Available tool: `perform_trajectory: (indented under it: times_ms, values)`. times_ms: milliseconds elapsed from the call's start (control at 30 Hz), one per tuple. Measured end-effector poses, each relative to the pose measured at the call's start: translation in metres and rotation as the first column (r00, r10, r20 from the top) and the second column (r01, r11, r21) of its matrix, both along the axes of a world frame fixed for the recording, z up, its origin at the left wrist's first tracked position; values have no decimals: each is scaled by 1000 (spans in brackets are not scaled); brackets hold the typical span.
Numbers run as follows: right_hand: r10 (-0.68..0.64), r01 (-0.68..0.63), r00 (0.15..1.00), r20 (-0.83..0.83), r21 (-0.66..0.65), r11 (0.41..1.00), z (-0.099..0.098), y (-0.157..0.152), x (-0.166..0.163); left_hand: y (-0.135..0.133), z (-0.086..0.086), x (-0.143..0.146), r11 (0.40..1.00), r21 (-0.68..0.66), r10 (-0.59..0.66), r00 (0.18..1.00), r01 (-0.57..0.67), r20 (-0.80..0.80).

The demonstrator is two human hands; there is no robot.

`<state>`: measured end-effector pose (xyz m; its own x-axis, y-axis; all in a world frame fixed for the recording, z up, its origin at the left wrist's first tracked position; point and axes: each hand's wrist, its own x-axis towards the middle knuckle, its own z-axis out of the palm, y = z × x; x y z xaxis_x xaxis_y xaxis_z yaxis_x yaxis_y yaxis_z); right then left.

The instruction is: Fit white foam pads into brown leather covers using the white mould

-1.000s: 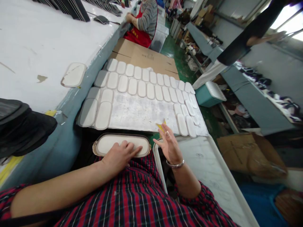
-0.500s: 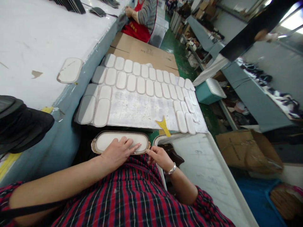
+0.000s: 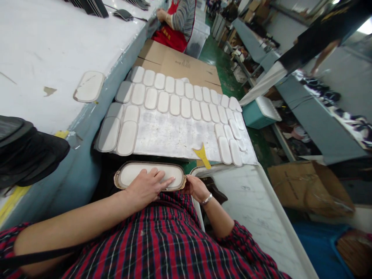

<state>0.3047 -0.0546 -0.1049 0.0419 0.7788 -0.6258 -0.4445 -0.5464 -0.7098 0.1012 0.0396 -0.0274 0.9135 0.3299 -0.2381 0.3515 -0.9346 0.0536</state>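
A long oval panel [image 3: 132, 173], white in the middle with a brown rim, lies level in front of my body, just off the near edge of the board. My left hand [image 3: 148, 185] holds it, with fingers spread over the white face. At the panel's right end, my right hand [image 3: 197, 188] pinches the brown rim between thumb and fingers. What lies under the panel, and part of my right fingers, is hidden.
Rows of white oval pieces [image 3: 173, 104] cover much of a pale board [image 3: 174, 133]. A yellow forked piece [image 3: 202, 155] sits at its front edge. A white tray [image 3: 247, 193] stands right, a table [image 3: 35, 46] left. A person in a red apron [image 3: 171, 37] works beyond.
My right hand has moved up slightly along the panel's right end, its fingers now at the rim's corner. The left hand and panel stay almost as they were.
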Motion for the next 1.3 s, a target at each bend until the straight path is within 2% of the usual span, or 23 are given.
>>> perform_trajectory:
  times_ms: [133, 367, 500, 600, 700, 833, 900, 933, 967, 1000, 1033, 1067, 1100, 1133, 1167, 1200, 1267, 1300]
  values:
    - [6, 0, 990, -141, 48, 999, -8, -1, 0, 0, 1, 1, 1000, -9, -10, 1000, 10, -3]
    - [1, 22, 977, -213, 109, 994, -28, 0, -1, -2, 3, 10, 999, -15, 29, 999, -30, -31]
    - [140, -118, 971, -194, 123, 985, -32, 10, 2, 0, 4, 9, 999, -38, 35, 999, -37, -38]
    - [222, -210, 961, -165, 87, 974, -22, 18, 10, 3, 3, 7, 998, -43, 38, 999, -39, -36]
    - [281, -279, 953, -116, 36, 960, -4, 23, 16, 0, 3, 9, 998, -45, 38, 999, -39, -30]
    - [396, -388, 912, 106, -87, 917, 20, 28, 16, -10, 9, 14, 996, -58, 72, 997, -74, -22]
    - [431, -411, 879, 205, -132, 902, 27, 28, 13, -10, 13, 6, 986, -122, 120, 992, -116, 25]
    - [440, -415, 864, 244, -147, 898, 28, 28, 12, -7, 15, -3, 969, -205, 156, 985, -138, 70]
    - [441, -413, 853, 279, -155, 897, 28, 27, 11, -2, 16, -15, 931, -326, 219, 967, -167, 128]
    - [434, -405, 847, 307, -156, 901, 28, 26, 10, 5, 15, -30, 860, -467, 326, 924, -204, 198]
    - [420, -393, 847, 325, -150, 907, 26, 25, 9, 14, 13, -47, 755, -610, 477, 840, -241, 259]
    - [404, -380, 852, 333, -138, 915, 24, 24, 9, 22, 8, -65, 619, -740, 649, 703, -265, 292]
    - [387, -368, 861, 331, -120, 922, 21, 23, 8, 31, 1, -82, 478, -831, 815, 498, -286, 297]
    - [366, -354, 875, 318, -98, 930, 19, 22, 7, 38, -8, -98, 337, -897, 924, 280, -286, 258]
    - [343, -336, 893, 293, -74, 939, 16, 20, 7, 43, -19, -111, 218, -947, 973, 131, -236, 191]
    - [321, -319, 911, 259, -51, 946, 14, 19, 6, 47, -30, -119, 98, -983, 993, 77, -158, 87]
    - [276, -279, 943, 188, -12, 960, 10, 17, 3, 48, -51, -125, -121, -992, 984, 137, 27, -116]
    - [255, -258, 954, 157, 1, 966, 8, 16, 2, 46, -60, -124, -190, -977, 968, 185, 95, -170]
